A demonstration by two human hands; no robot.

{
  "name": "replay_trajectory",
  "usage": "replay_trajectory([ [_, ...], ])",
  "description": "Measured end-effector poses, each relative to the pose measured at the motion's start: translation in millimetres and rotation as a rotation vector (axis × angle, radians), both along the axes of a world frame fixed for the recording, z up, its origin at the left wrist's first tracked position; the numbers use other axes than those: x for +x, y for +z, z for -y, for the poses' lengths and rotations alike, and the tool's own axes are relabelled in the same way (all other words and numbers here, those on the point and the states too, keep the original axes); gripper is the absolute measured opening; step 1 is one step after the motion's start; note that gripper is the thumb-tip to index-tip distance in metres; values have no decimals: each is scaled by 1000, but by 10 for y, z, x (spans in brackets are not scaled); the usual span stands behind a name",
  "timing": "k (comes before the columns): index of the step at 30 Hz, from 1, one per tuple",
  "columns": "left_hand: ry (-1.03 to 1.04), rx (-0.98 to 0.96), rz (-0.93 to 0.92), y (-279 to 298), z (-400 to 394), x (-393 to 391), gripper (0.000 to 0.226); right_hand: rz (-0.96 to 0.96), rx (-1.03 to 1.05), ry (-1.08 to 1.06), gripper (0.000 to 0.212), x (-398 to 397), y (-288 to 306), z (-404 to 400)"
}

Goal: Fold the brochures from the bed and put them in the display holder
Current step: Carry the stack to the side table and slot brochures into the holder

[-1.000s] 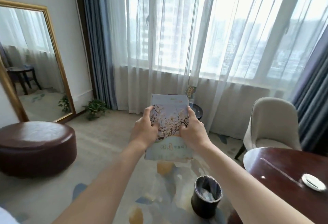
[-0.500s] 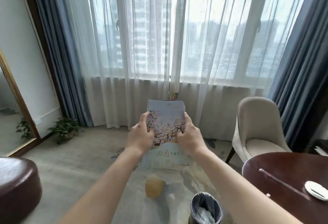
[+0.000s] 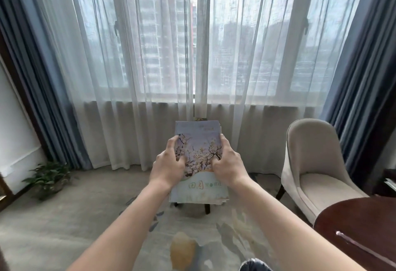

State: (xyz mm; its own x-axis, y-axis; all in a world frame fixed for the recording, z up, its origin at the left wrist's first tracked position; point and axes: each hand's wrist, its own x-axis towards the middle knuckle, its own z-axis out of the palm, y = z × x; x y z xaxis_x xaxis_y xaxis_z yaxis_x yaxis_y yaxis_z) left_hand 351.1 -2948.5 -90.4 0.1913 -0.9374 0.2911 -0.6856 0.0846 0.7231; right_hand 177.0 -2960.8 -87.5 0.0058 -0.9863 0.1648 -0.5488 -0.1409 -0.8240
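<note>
1. Stack of brochures (image 3: 198,159) held out in front of the body, at the centre of the view, above the carpet (image 3: 64,217) and in front of the sheer curtain (image 3: 150,67).
2. Left hand (image 3: 168,169) at 9 o'clock of the stack, grip closed on its left edge, fingers curled over the flowered cover.
3. Right hand (image 3: 228,164) at 3 o'clock of the stack, grip closed on its right edge in the same manner.
4. Long axis of the stack running from 6 to 12 o'clock, away from the body; title end at 6 o'clock, near the wrists.
5. Both hands at about the same reach; neither clearly nearer.
6. Sheet edges a little uneven at the lower right corner, so probably several folded brochures together.
7. Display holder not surely seen; a small coloured object just above the top edge of the stack, at 12 o'clock, too hidden to name.
8. Armchair (image 3: 315,170) at 3 o'clock, dark round tabletop (image 3: 360,227) at 4 o'clock, potted plant (image 3: 48,177) at 9 o'clock.
</note>
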Motion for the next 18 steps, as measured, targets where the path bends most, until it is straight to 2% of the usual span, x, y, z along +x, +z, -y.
replay_trajectory([
  [9,22,20,-5,-178,1634,61,58,-23,48,21,82,56,-141,1621],
  [18,46,79,1,-335,2933,360,57,-65,85,44,82,343,-252,2936],
])
